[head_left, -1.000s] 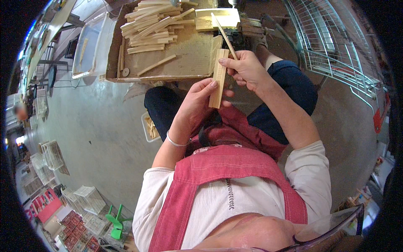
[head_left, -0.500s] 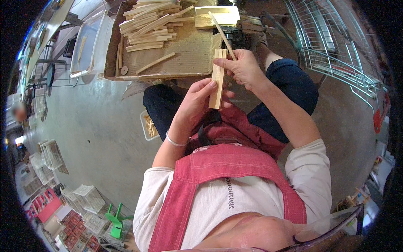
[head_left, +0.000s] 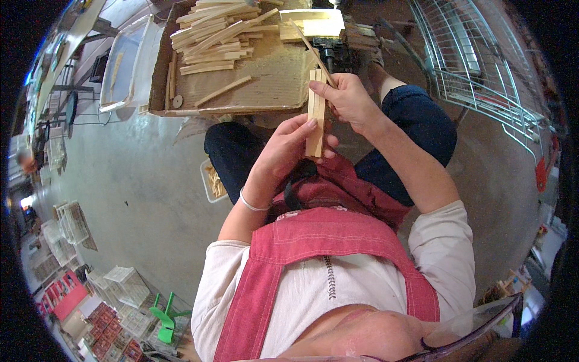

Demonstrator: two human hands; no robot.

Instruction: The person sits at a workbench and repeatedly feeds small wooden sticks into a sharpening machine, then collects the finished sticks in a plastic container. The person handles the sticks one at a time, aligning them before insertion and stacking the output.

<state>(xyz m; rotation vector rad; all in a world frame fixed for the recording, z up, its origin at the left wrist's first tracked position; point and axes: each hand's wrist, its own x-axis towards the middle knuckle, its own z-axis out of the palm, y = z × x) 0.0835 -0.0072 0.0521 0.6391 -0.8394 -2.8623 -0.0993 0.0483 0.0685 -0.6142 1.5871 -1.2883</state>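
The narrow wooden block (head_left: 316, 111) is held in the air above the lap, its long edges running almost up and down in the view. The left hand (head_left: 283, 148) is closed on its lower half, with the thumb on the front face. The right hand (head_left: 353, 102) grips its upper part, and holds also a thin stick (head_left: 306, 44), which leans up and to the left, its far end near a bright, pale box (head_left: 293, 25). The hands are close to each other; whether their fingers touch behind the block, I cannot tell.

The right corner of the cardboard tray (head_left: 271, 84) is just beside the block's upper half, so the room there is narrow. Beyond the top end is a dark machine part (head_left: 333, 53), also near. Inside the tray, the stick pile (head_left: 211, 42) lies toward the back, while one loose stick (head_left: 223, 91) and a small disc (head_left: 177, 101) lie close to the front edge. Beside the left leg (head_left: 232, 151) is a white tub (head_left: 204, 176) with wood pieces. The wire cart (head_left: 482, 69) is well apart from the right hand. Leftward, the grey floor (head_left: 139, 175) extends widely.
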